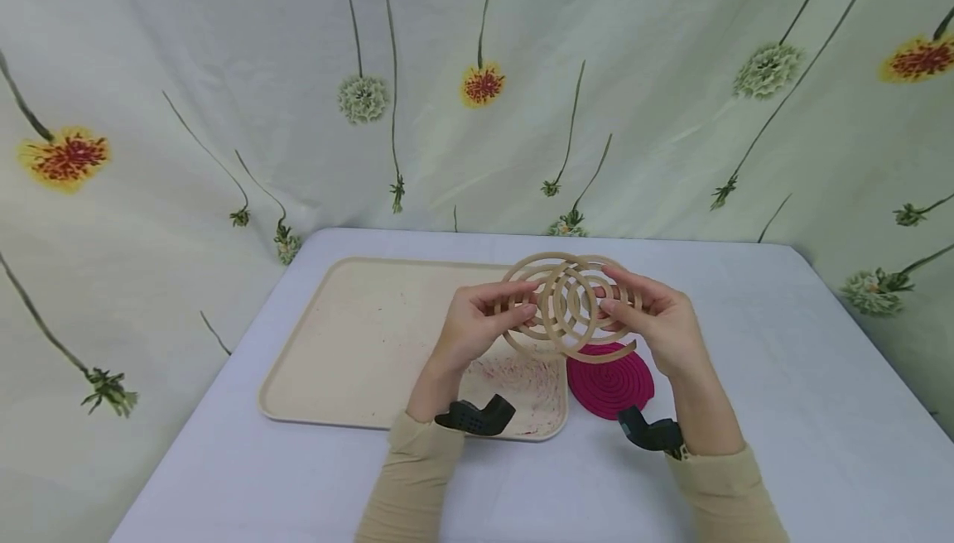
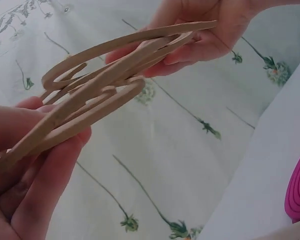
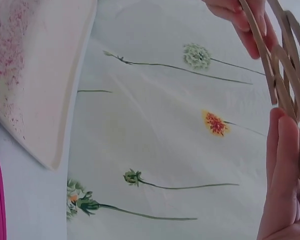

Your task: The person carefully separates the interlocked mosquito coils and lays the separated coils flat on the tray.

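Observation:
Two interlocked tan spiral coils (image 1: 568, 305) hang in the air above the tray's right end, partly slid apart. My left hand (image 1: 514, 307) pinches the left coil at its edge, thumb on top and fingers below. My right hand (image 1: 614, 303) pinches the right coil the same way. In the left wrist view the tan coils (image 2: 105, 85) run edge-on from my left fingers (image 2: 35, 185) up to the right hand (image 2: 210, 30). In the right wrist view the tan coils (image 3: 282, 75) pass by my right fingers (image 3: 282, 175). A magenta spiral coil (image 1: 609, 382) lies flat on the table under my hands.
A cream tray (image 1: 358, 344) dusted with red powder lies on the pale table (image 1: 782, 377), left of the magenta coil. A flowered cloth (image 1: 477, 79) hangs behind and round the table. Black wrist cameras (image 1: 477, 416) sit on both sleeves.

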Demonstrator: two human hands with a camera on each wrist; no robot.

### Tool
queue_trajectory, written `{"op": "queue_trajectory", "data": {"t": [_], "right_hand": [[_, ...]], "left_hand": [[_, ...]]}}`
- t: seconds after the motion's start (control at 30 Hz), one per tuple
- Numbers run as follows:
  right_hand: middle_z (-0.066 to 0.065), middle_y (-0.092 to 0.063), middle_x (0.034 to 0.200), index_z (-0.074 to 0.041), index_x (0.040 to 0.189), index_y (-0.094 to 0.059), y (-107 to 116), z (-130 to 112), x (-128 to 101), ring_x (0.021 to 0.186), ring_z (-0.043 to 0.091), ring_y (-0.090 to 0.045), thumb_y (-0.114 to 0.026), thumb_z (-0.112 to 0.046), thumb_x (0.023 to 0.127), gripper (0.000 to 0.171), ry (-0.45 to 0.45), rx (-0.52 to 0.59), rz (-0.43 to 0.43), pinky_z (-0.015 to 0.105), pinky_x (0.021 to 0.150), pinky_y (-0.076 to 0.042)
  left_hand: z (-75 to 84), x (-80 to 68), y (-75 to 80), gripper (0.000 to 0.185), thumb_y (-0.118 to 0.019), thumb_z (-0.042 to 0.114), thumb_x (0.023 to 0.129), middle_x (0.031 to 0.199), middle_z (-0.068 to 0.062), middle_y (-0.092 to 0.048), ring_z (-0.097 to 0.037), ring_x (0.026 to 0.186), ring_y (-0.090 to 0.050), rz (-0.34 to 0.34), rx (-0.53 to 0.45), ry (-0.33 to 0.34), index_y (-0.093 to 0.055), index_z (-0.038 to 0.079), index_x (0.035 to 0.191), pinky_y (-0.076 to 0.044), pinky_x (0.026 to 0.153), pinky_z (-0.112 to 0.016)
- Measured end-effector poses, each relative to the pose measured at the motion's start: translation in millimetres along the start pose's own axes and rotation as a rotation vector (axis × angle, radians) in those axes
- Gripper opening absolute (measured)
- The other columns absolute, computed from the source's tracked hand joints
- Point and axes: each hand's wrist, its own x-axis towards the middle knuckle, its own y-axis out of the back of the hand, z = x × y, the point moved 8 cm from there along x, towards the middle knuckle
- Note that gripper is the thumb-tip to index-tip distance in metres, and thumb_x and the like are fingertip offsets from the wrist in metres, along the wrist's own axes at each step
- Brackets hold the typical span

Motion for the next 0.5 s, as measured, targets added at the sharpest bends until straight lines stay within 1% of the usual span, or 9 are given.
{"op": "queue_trajectory", "data": {"t": [0.1,0.23,0.4,0.5], "right_hand": [[0.002,-0.071,0.085,-0.006,0.118,-0.065,-1.9,1.8,-0.5,0.066,0.011,-0.068,-0.058,0.014,0.085,0.039,-0.008,0.007,0.065,0.023,0.058,-0.055],[0.0,-0.07,0.086,-0.002,0.122,-0.062,-4.3,2.5,-1.3,0.068,0.011,-0.068,-0.058,0.013,0.085,0.04,-0.023,-0.002,0.111,0.024,0.06,-0.055],[0.0,-0.07,0.085,0.004,0.124,-0.058,-4.9,0.8,-1.6,0.068,0.011,-0.068,-0.058,0.013,0.085,0.04,-0.02,-0.011,0.134,0.024,0.06,-0.055],[0.0,-0.07,0.084,0.006,0.123,-0.057,-5.5,-0.4,-1.5,0.066,0.011,-0.067,-0.059,0.013,0.085,0.039,-0.018,-0.038,0.116,0.024,0.06,-0.056]], "left_hand": [[0.4,1.3,-0.8,0.028,-0.06,-0.016,0.083,0.093,-0.036,-0.061,-0.011,0.069,-0.066,0.044,-0.012,-0.023,-0.058,-0.02,0.11,-0.057,0.064,-0.031],[0.9,1.4,-0.9,0.028,-0.06,-0.015,0.083,0.092,-0.035,-0.062,-0.011,0.069,-0.066,0.088,-0.012,-0.033,-0.058,-0.019,0.111,-0.057,0.064,-0.03],[0.1,1.6,-1.5,0.029,-0.06,-0.014,0.083,0.092,-0.036,-0.061,-0.012,0.069,-0.067,0.119,-0.022,-0.035,-0.058,-0.018,0.111,-0.057,0.064,-0.03],[-1.3,1.3,-1.0,0.028,-0.06,-0.015,0.083,0.092,-0.034,-0.062,-0.011,0.069,-0.066,0.118,-0.016,-0.025,-0.059,-0.018,0.111,-0.057,0.064,-0.029]]}}
